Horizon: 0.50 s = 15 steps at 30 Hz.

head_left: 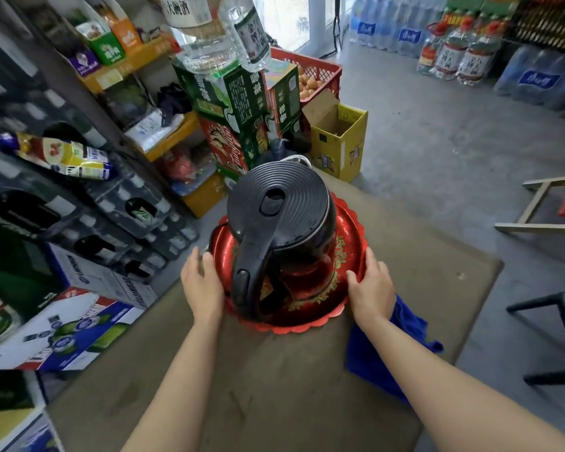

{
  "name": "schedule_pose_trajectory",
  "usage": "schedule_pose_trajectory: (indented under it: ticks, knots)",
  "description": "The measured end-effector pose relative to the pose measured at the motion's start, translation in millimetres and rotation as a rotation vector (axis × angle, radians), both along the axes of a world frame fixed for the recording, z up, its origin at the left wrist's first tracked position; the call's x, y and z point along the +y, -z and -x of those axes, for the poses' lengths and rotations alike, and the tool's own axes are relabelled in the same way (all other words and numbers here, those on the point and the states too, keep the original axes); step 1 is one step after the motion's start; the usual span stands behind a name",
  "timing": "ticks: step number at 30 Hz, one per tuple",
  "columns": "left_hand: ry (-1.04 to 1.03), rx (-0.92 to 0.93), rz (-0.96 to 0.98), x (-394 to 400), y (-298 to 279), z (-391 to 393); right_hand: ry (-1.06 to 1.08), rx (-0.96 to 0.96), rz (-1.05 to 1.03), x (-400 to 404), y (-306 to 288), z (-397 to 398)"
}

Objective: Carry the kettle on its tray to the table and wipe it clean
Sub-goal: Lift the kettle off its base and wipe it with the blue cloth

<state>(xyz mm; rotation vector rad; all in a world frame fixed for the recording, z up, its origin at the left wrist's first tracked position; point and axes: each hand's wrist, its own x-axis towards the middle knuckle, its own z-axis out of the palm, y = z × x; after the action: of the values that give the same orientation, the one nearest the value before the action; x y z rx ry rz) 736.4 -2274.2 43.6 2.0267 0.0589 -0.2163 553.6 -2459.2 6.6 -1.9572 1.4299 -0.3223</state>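
Note:
A black electric kettle [279,220] with a ribbed lid stands upright on a round red tray [349,243] with gold patterns and a scalloped rim. The tray rests on a brown table [274,386]. My left hand [201,282] grips the tray's left rim, and my right hand [372,285] grips its right rim. The kettle's handle points toward me. A blue cloth [372,357] lies on the table under my right forearm, partly hidden by it.
Stacked drink crates and cartons [79,327] crowd the table's left side. Green and red boxes [238,102], a yellow open box [338,141] and a red crate [313,76] stand beyond the table. A dark stool [561,321] and a wooden frame [535,207] are on the right.

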Motion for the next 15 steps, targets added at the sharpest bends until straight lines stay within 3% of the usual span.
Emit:
schedule_pose_trajectory:
  ticks: [3, 5, 8, 12, 15]
  knots:
    - [-0.056, -0.2, 0.386, 11.7, -38.4, 72.5, -0.028, 0.02, 0.036, 2.1, -3.5, 2.7]
    - [0.062, -0.272, 0.485, 8.1, -58.7, 112.6, -0.057, 0.008, 0.08, 5.2, -7.0, 5.5]
    - [0.185, -0.303, 0.427, -8.6, -72.5, 134.6, -0.096, -0.169, 0.072, 13.3, -17.0, 13.1]
    - [0.114, -0.332, 0.428, -22.2, -79.8, 131.5, -0.229, -0.402, 0.049, 33.4, -35.2, 20.0]
    - [0.098, -0.326, 0.488, -28.9, -92.9, 129.4, -0.298, -0.466, 0.065, 43.6, -44.7, 15.3]
